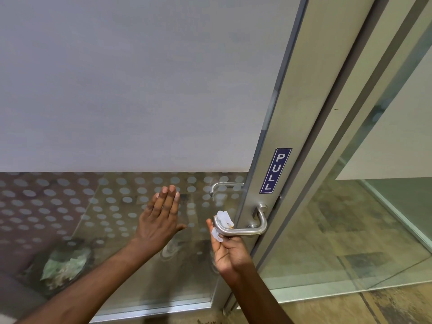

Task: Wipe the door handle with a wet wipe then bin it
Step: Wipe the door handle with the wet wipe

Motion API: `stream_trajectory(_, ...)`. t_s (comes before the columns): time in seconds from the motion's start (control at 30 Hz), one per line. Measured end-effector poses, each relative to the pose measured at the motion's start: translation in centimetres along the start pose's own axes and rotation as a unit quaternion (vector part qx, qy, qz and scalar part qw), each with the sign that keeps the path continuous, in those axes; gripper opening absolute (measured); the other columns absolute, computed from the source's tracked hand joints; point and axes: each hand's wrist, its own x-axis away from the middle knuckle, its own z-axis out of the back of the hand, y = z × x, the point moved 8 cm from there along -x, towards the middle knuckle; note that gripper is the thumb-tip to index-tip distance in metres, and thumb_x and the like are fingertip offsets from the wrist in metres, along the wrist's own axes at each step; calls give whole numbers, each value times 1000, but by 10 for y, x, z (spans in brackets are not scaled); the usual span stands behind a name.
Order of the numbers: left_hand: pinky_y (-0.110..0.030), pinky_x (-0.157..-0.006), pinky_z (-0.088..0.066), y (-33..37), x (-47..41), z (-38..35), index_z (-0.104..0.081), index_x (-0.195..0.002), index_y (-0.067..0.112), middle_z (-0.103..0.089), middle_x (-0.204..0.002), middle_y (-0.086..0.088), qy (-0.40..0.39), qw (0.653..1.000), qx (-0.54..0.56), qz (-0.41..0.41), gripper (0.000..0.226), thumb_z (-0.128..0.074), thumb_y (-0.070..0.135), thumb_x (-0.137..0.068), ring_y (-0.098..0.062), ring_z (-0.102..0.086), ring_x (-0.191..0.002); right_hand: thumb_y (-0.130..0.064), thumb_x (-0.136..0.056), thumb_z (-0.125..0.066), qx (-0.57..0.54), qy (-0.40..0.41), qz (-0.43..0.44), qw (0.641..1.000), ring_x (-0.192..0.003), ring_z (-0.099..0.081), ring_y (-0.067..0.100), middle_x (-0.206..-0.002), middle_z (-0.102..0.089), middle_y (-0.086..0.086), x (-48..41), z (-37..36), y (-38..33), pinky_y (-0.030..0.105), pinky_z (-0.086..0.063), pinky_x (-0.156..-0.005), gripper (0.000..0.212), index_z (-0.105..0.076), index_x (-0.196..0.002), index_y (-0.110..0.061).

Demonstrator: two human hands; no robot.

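The brushed silver metal lever door handle (243,228) sits on the grey metal stile of the glass door (275,127), just below a dark blue sticker with the white word PULL (275,170). The lever points to the left, and its free end curves back toward the glass.

In the head view, a small white crumpled wet wipe (223,218) is wrapped over this free end of the lever; one part of it shows above the bar and another part hangs under it. The right hand (228,252) comes from below, palm turned up, with its fingers curled loosely under the lever. It presses the wipe against the handle with the fingertips, so the hand is partly closed on the wipe and the bar together.

The left hand (161,220) is fully open and flat, fingers straight and together, pointing up. It holds nothing and is raised in front of the glass panel, to the left of the handle and apart from it; I cannot tell if the palm touches the glass.

The upper glass is frosted white, and the lower part has a pattern of pale dots (112,202). Behind the glass a second silver handle (222,187) is visible. At the right, another glass pane (350,230) shows a brownish floor.
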Motion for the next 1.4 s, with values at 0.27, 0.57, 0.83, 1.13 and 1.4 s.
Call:
stream_trajectory(0.27,-42,-121,1,0,2,-5,-1,-148,-6,11,-159,-22,-15,1000,2,9,141,-75,70,-54,-32,8,-148,19,-91,-24,54,15,23,998,-94,-71,25,-115,-68,14,9,23,-33,32,-57,-81,48,-64,-108,1)
stream_trajectory(0.57,-43,-121,3,1,2,-6,1,-148,-6,13,-159,-22,-25,999,-14,21,142,-75,68,-55,-33,9,-147,15,-92,-33,230,94,121,961,-78,-73,10,-102,-70,6,27,41,-131,18,-58,-63,37,-57,-116,0)
stream_trajectory(0.83,-42,-120,5,7,-1,3,5,-148,-5,17,-158,-20,-62,996,-16,55,148,-80,65,-49,-31,12,-147,27,-62,-53,804,-128,375,444,-103,-60,3,-108,-70,2,41,-59,-131,0,-32,-97,57,-71,-106,-4)
stream_trajectory(1.13,-45,-116,-9,13,2,15,2,-147,-7,19,-157,-22,-117,987,-29,105,137,-77,62,-59,-33,12,-147,17,-49,-68,867,-201,330,315,-97,-71,30,-104,-74,15,37,-77,-41,36,-56,-83,58,-72,-104,-2)
stream_trajectory(1.4,-45,-118,-9,-30,80,31,-12,-146,-4,-15,-155,-23,-230,958,-23,170,126,-76,62,-60,-36,-13,-145,6,-77,-50,893,-263,199,305,-100,-67,25,-107,-74,6,25,-81,63,29,-48,-86,53,-65,-116,-26)
